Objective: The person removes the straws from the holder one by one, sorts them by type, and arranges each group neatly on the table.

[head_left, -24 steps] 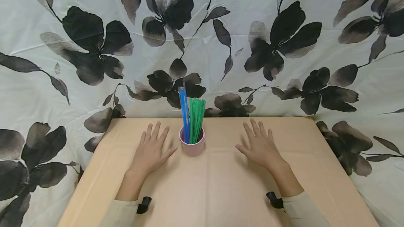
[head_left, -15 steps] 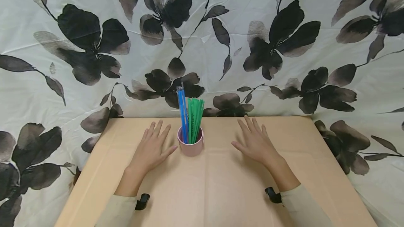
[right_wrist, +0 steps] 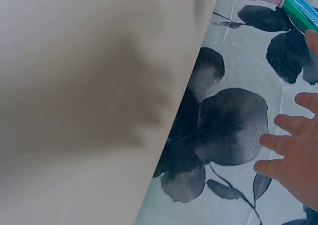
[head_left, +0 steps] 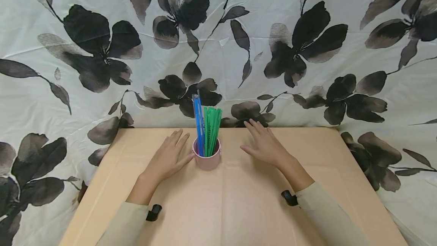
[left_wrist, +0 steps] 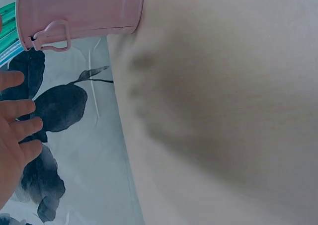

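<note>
A small pink metal-looking bucket (head_left: 207, 161) stands upright on the table, with a looped handle lug on its side in the left wrist view. Inside it are slim blue sticks (head_left: 198, 126) and a bunch of green sticks (head_left: 212, 124); their exact kind is unclear. My left hand (head_left: 168, 158) is just left of the bucket, fingers extended, its thumb tip close to the bucket wall; whether they touch I cannot tell. On the other side, my right hand (head_left: 266, 147) hovers with spread fingers, apart from the bucket. Neither hand holds anything.
The light wooden-toned table (head_left: 222, 208) carries the bucket near its far edge. Behind it hangs a white cloth (head_left: 225, 60) printed with dark flowers. A black wrist strap (head_left: 154, 213) sits at the left sleeve, another strap (head_left: 289, 198) at the right.
My right hand has moved left and forward, nearer the bucket. The left hand has turned and shifted slightly right toward it. The bucket stays in place.
</note>
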`<state>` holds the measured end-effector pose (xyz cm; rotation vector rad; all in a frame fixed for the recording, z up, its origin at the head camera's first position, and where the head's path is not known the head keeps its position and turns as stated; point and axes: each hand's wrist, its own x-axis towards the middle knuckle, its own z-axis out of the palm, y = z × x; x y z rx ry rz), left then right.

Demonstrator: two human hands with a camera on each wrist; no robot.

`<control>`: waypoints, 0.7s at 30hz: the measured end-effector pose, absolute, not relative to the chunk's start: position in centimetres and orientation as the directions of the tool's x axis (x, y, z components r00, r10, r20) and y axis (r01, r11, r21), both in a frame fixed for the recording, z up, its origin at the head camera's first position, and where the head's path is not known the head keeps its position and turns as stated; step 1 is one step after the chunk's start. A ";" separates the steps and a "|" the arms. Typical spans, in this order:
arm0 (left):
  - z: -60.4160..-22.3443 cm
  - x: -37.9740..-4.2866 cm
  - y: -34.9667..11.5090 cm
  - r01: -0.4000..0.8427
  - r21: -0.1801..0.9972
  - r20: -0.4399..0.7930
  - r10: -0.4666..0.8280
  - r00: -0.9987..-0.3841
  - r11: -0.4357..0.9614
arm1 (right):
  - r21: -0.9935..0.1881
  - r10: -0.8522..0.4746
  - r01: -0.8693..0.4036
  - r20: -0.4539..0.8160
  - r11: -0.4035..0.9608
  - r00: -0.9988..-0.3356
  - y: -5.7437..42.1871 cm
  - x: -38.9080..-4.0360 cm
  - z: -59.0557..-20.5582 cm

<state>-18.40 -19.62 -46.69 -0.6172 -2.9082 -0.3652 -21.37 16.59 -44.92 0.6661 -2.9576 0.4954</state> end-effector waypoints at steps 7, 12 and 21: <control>-46.9 -18.7 -18.9 0.411 0.371 0.188 0.366 -0.911 0.833 | -0.355 -0.458 -0.477 0.143 0.804 -0.878 15.1 -22.5 -44.4; -47.6 -19.0 -18.3 0.404 0.496 0.217 0.341 -0.915 0.769 | -0.340 -0.500 -0.524 0.161 0.781 -0.851 14.3 -23.1 -44.1; -48.4 -18.9 -17.6 0.342 0.776 0.259 0.227 -0.939 0.531 | -0.590 -0.477 -0.445 0.113 0.674 -0.872 12.3 -24.3 -43.9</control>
